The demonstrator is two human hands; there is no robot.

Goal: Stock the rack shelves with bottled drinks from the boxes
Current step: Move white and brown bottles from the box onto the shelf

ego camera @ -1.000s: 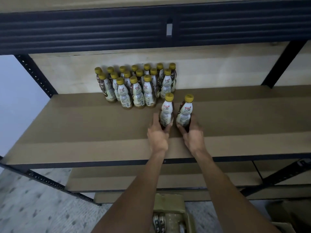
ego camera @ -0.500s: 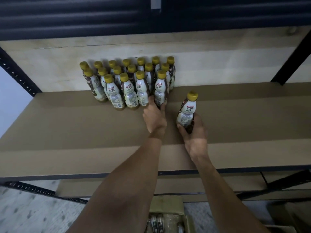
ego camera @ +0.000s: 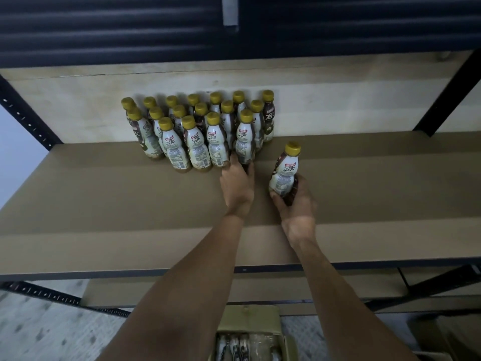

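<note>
Our left hand (ego camera: 238,190) grasps the end bottle (ego camera: 244,143) set against the packed rows (ego camera: 195,144) at the shelf (ego camera: 117,204) back, right hand (ego camera: 295,204) grasps a tilted bottle (ego camera: 284,174) just clear; we judge a hard shove could domino the rows.

"KOPIKO 78°C" on the labels of the bottles (ego camera: 217,145)

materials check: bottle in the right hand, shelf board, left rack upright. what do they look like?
Bottle in the right hand: probably plastic, glossy printed sleeve catching light, matte gold cap. Shelf board: looks like fibreboard or MDF, flat matte brown, no visible grain. Left rack upright: likely painted metal, black, with a row of punched holes.
</note>
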